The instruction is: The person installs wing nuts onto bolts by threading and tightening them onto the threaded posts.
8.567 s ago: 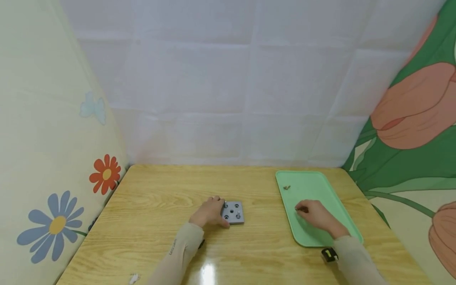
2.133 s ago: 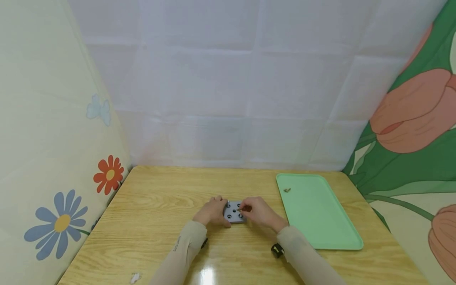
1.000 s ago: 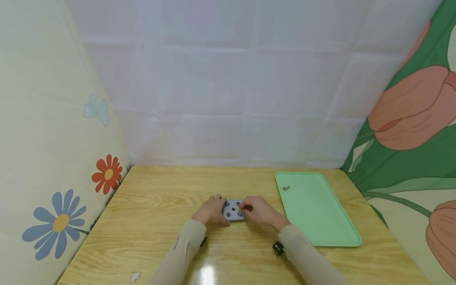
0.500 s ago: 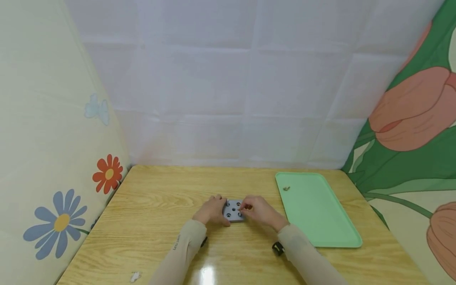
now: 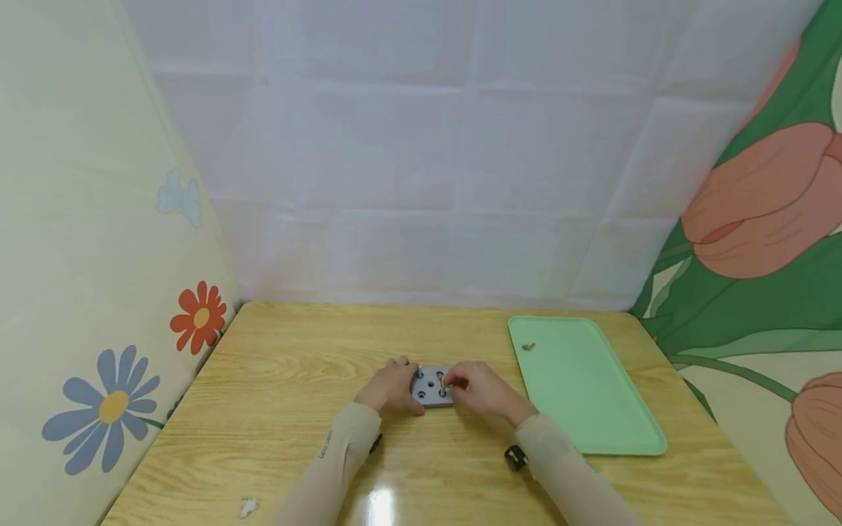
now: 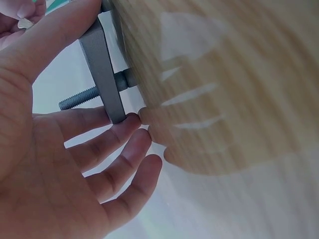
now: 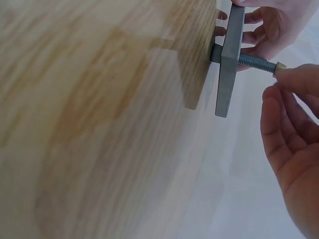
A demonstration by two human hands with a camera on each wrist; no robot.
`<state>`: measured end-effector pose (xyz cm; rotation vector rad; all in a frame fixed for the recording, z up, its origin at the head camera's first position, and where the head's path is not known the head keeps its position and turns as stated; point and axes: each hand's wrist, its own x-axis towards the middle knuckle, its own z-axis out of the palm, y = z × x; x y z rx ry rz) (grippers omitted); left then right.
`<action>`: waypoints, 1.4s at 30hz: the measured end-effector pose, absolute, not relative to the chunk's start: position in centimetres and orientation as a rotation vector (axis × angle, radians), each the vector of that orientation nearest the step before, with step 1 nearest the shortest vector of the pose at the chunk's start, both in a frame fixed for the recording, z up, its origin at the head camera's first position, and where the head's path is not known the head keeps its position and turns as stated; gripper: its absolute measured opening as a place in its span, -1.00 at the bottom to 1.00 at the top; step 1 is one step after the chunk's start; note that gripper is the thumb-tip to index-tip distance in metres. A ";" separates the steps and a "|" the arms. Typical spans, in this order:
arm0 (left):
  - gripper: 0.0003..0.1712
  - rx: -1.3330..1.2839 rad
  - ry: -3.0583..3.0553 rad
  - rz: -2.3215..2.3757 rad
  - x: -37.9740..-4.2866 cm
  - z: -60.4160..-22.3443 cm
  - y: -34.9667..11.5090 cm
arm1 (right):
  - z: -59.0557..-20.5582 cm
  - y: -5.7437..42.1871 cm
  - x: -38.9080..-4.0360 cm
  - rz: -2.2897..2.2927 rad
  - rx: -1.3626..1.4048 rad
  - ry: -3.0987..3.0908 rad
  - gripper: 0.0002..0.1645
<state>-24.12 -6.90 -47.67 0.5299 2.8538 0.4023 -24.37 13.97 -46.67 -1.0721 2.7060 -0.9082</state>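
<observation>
A grey square metal plate (image 5: 431,397) with several holes lies raised off the table on bolt heads. Its left edge is gripped by my left hand (image 5: 391,387), thumb in front and fingers behind. Two threaded bolts point up through it; one bolt (image 6: 79,98) stands bare near the left fingers. At the plate's right side, my right hand (image 5: 485,389) pinches a small brass wing nut (image 7: 280,65) at the tip of the other bolt (image 7: 255,62). In the left wrist view the wing nut (image 6: 25,23) is partly hidden by fingers.
A green tray (image 5: 592,387) lies to the right, with a small brass-coloured piece (image 5: 528,347) near its far left corner. A small white patch (image 5: 248,506) marks the wooden table (image 5: 316,351) at the front left. A white sheet (image 5: 355,183) hangs behind.
My right hand was over the tray earlier and has come left to the plate with the wing nut. Lately its fingers have shifted slightly at the bolt tip. My left hand stays on the plate.
</observation>
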 end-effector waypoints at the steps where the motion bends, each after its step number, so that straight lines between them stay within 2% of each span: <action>1: 0.00 0.530 2.851 0.404 -24.1 -47.7 -6.9 | -46.7 14.0 -24.4 -0.889 -1.083 2.721 -0.81; 7: -0.01 0.533 2.842 0.396 -24.2 -47.6 -6.9 | -46.8 13.7 -24.4 -0.801 -1.113 2.805 -0.91; 17: -0.01 0.545 2.843 0.421 -24.1 -47.4 -7.0 | -46.7 13.3 -24.8 -0.826 -1.143 2.779 -0.95; 42: -0.01 0.525 2.827 0.443 -24.0 -47.1 -6.9 | -46.7 12.8 -24.8 -0.914 -0.976 2.771 -0.91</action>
